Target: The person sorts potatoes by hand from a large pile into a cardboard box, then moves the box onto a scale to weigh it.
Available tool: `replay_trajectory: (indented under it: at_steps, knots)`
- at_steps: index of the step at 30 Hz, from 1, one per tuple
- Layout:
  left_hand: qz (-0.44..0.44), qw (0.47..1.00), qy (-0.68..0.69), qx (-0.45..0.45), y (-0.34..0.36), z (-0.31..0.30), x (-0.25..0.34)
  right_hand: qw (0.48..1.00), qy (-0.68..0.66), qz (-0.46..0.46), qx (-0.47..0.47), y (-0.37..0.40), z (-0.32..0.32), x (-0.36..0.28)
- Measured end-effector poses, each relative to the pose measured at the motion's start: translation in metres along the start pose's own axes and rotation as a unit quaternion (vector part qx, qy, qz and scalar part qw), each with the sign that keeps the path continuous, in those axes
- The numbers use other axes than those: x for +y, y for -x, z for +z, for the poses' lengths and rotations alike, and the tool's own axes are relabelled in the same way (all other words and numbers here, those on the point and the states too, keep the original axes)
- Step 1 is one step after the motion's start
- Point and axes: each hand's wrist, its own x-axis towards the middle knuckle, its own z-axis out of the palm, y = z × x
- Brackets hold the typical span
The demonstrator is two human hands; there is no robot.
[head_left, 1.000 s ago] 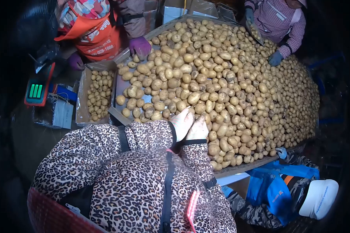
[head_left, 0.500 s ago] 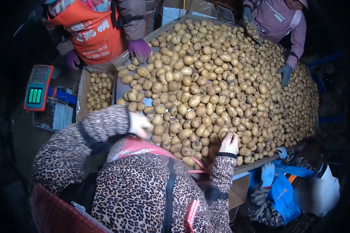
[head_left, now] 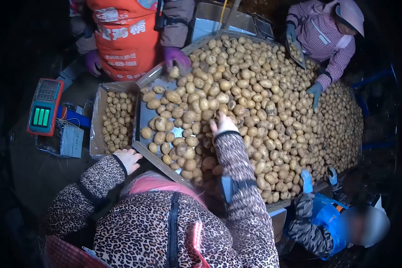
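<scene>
Potatoes [head_left: 259, 102] lie heaped over a large table with a raised metal rim [head_left: 163, 167]. My right hand [head_left: 224, 125] reaches into the near side of the heap, fingers apart against several potatoes. Beside the table's near left corner is my left hand [head_left: 128, 161], its fingers stretched toward the rim and holding no potato that I can see. Just beyond that hand stands a cardboard box [head_left: 96, 118] with smaller potatoes in it.
A green-lit scale display [head_left: 44, 107] stands left of the box. Across the table, a person in an orange apron [head_left: 125, 40] holds a potato in a purple glove. Another person in a checked shirt [head_left: 319, 38] holds a scoop. A person in blue [head_left: 328, 223] works at the lower right.
My right hand has moved left and farther into the heap. My left hand has drawn back from the potatoes to the table corner. The view has shifted, baring more tabletop at the left.
</scene>
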Motion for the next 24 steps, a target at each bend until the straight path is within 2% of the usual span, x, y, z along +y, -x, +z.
replay_trajectory:
  at_steps: [2, 3, 4, 6, 7, 9, 10, 11, 12, 13, 14, 15, 16, 18, 19, 20, 21, 22, 24]
  knots:
    - [0.009, 1.0, -0.016, -0.006, -0.004, -0.003, 0.007, 0.99, 0.064, 0.055, -0.11, -0.032, 0.019, -0.024]
    - [-0.008, 1.0, -0.009, -0.027, -0.001, -0.014, 0.014, 0.992, 0.023, 0.075, -0.1, -0.036, 0.027, -0.03]
    - [-0.01, 0.999, 0.003, -0.049, -0.003, -0.011, 0.012, 0.992, 0.054, 0.089, -0.07, -0.04, 0.033, -0.032]
    - [0.0, 0.997, 0.055, -0.056, -0.001, -0.008, 0.009, 0.999, -0.027, 0.036, -0.031, -0.041, 0.036, -0.015]
    - [0.011, 0.997, 0.064, -0.045, -0.001, -0.003, 0.004, 0.987, -0.159, 0.033, -0.019, -0.03, 0.035, -0.006]
    - [0.044, 0.996, 0.081, -0.02, -0.006, 0.006, 0.002, 0.907, -0.421, 0.02, -0.001, -0.001, 0.019, -0.001]
    - [0.034, 0.995, 0.09, -0.016, -0.007, -0.001, 0.006, 0.91, -0.395, -0.079, 0.101, 0.017, 0.019, 0.008]
    - [0.052, 0.995, 0.088, 0.0, -0.012, -0.006, 0.009, 0.867, -0.479, -0.091, 0.1, 0.032, 0.023, 0.02]
    - [0.071, 0.994, 0.087, 0.018, -0.018, -0.008, 0.011, 0.839, -0.536, -0.049, 0.081, 0.05, 0.024, 0.026]
    - [0.115, 0.987, 0.099, 0.056, -0.027, -0.009, 0.012, 0.85, -0.497, -0.101, 0.143, 0.067, 0.021, 0.032]
    - [0.135, 0.987, 0.077, 0.047, -0.035, -0.021, 0.019, 0.857, -0.45, -0.151, 0.202, 0.085, 0.017, 0.038]
    - [0.172, 0.977, 0.106, 0.074, -0.04, -0.023, 0.026, 0.85, -0.441, -0.161, 0.238, 0.105, 0.013, 0.042]
    - [0.208, 0.963, 0.141, 0.094, -0.044, -0.031, 0.034, 0.87, -0.389, -0.164, 0.255, 0.129, 0.0, 0.045]
    - [0.225, 0.955, 0.18, 0.073, -0.046, -0.058, 0.067, 0.822, -0.51, -0.131, 0.219, 0.164, 0.015, 0.073]
    - [0.262, 0.943, 0.188, 0.087, -0.05, -0.055, 0.076, 0.722, -0.661, -0.093, 0.184, 0.185, 0.024, 0.081]
    - [0.299, 0.928, 0.199, 0.098, -0.054, -0.052, 0.085, 0.596, -0.789, -0.062, 0.136, 0.216, 0.001, 0.066]
    - [0.314, 0.923, 0.207, 0.079, -0.051, -0.057, 0.101, 0.493, -0.86, -0.038, 0.129, 0.243, -0.009, 0.06]
    - [0.291, 0.936, 0.175, 0.09, -0.045, -0.027, 0.147, 0.36, -0.926, -0.064, 0.088, 0.266, 0.014, 0.109]
    - [0.309, 0.936, 0.159, 0.058, -0.039, -0.005, 0.18, 0.209, -0.974, -0.029, 0.083, 0.297, 0.038, 0.139]
